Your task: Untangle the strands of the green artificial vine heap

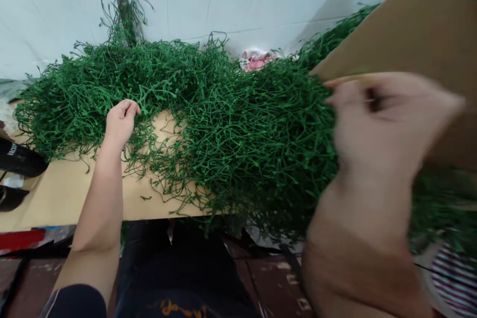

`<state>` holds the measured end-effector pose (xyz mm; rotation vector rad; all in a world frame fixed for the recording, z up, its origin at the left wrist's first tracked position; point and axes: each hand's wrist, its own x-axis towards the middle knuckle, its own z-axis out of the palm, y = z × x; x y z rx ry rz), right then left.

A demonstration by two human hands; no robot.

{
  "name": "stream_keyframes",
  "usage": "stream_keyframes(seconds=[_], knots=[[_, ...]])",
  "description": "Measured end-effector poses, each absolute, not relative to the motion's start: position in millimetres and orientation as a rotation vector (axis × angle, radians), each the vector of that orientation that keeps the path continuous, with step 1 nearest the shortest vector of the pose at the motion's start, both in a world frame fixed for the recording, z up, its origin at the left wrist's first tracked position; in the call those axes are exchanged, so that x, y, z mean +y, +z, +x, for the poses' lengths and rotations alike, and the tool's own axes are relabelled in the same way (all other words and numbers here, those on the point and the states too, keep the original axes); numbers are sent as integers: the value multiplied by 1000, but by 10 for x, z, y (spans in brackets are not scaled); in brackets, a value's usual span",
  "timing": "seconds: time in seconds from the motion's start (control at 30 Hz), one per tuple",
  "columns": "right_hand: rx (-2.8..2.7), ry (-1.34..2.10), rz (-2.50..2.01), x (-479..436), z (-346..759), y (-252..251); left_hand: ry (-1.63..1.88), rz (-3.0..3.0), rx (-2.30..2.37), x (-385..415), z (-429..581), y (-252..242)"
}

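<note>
"Your left hand [122,118] was curled in, thumb against forefinger, at the green stems [261,124]. Whether you had a strand pinched there, I couldn't tell."

"Your right hand [380,114] was raised before the slanting cardboard [417,30], fingers bent and tips drawn together. It was too blurred for me to tell what you held, if anything."

"What could have gone wrong for you?"

"Snagging, I'd judge. The stems lay so tangled that one quick tug could have dragged out a whole clump. Some hung past the near edge of the tabletop [69,186], so a careless sweep could have sent more over. Your right hand also seemed close enough to knock the cardboard."

"And how did the stems lie in front of you?"

"Heaped along the tabletop, with the long axis running left to right across your front, between you and the tiled wall [194,0]. Single strands curled every way, though many to your right lay roughly sideways. Beyond your left hand, one tuft stood up by a dark post [124,12], and the heap's left end came close to a black cylinder [20,158]."
</note>
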<state>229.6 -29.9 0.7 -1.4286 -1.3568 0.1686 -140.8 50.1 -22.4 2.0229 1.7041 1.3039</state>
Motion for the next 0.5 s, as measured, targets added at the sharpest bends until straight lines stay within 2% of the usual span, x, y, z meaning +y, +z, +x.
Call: stream_keyframes(seconds=[0.1,0.2,0.3,0.4,0.5], knots=[[-1297,-189,-1789,-103,2246,-92,1276,2112,1620,439,-1202,-119],[-1423,-196,-1522,-78,1868,-173,1245,2237,1606,368,-1089,-82],[-1676,372,-1146,-119,1299,-259,1227,2375,1555,309,-1027,-80],[-1590,898,-993,-82,828,-318,1168,2501,1581,274,-987,-77],[-1379,1113,-846,-1,620,-310,1109,2585,1672,246,-981,-82]])
